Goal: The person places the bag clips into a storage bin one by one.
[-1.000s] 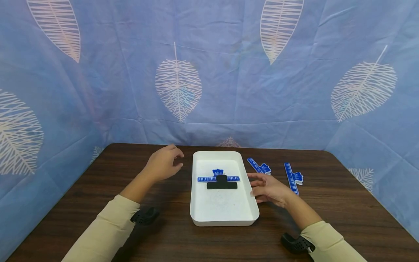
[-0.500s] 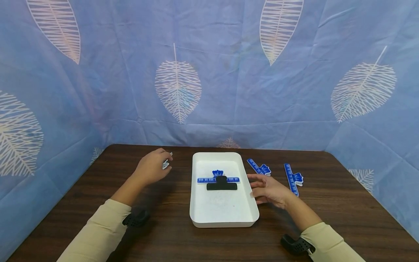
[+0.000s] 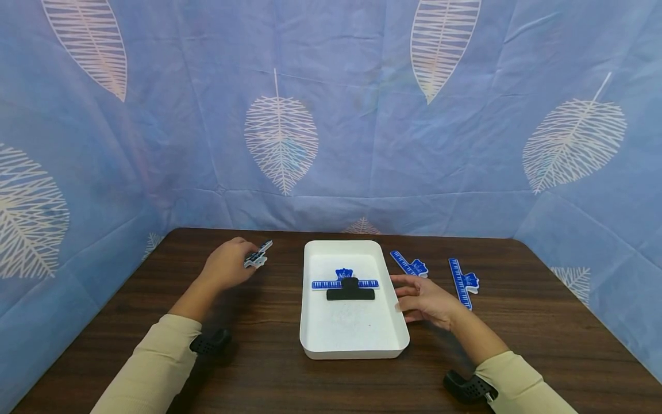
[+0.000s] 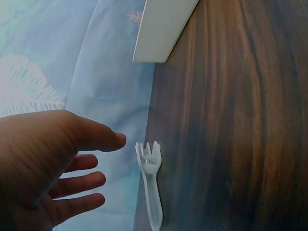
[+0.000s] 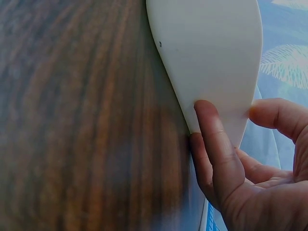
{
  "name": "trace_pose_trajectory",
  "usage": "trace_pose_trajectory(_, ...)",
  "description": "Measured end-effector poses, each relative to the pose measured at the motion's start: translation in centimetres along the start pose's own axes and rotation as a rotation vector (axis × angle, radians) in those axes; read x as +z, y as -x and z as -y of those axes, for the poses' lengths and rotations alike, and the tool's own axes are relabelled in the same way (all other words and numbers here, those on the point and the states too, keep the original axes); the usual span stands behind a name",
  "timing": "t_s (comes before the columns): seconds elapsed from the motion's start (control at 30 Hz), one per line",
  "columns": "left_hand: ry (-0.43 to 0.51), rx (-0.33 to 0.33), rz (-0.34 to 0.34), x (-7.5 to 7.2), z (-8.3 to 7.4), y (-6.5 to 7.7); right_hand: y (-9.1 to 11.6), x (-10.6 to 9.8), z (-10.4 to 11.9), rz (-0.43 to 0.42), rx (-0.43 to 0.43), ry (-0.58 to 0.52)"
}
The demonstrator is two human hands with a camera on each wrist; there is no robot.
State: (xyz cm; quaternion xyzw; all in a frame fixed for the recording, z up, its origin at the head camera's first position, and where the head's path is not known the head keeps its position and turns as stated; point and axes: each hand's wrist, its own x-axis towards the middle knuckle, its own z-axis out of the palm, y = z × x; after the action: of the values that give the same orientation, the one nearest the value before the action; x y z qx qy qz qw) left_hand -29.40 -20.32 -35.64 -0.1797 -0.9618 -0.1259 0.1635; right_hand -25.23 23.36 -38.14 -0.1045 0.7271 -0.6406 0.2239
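My left hand (image 3: 230, 263) is over the left side of the table, thumb and fingers apart and holding nothing. Just off its thumb lies a clip (image 3: 257, 257), patterned dark on top; its pale edge and toothed end show in the left wrist view. My right hand (image 3: 426, 300) touches the right side of a white tray (image 3: 357, 339), fingertips against the outer wall and thumb at the rim. Inside the tray are a blue-and-white clip (image 3: 323, 284) with a crown-shaped grip and a black clip (image 3: 350, 294) overlapping it in this view.
Two more blue-and-white clips lie right of the tray: one clip (image 3: 405, 263) behind my right hand, the other clip (image 3: 460, 283) farther right. A blue leaf-print cloth (image 3: 341, 144) hangs behind and beside the dark wooden table (image 3: 269, 368).
My left hand has moved left, bringing into view the clip it hid at first. My right hand and the tray hold their places.
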Motion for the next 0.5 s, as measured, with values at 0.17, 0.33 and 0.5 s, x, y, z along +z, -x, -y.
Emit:
trace_pose_trajectory(0.17, -0.002, -0.055, 0.04, 0.2, 0.7, 0.0, 0.1, 0.1, 0.1, -0.001, -0.001, -0.001)
trace_pose_trajectory(0.33, 0.009, -0.128, 0.094, 0.3, 1.3, -0.4, 0.2, 0.3, 0.2, 0.005, -0.003, -0.001)
trace_pose_trajectory(0.5, 0.046, -0.166, 0.142, 0.7, 1.8, -1.0, 0.2, 0.4, 0.3, 0.003, 0.001, -0.001)
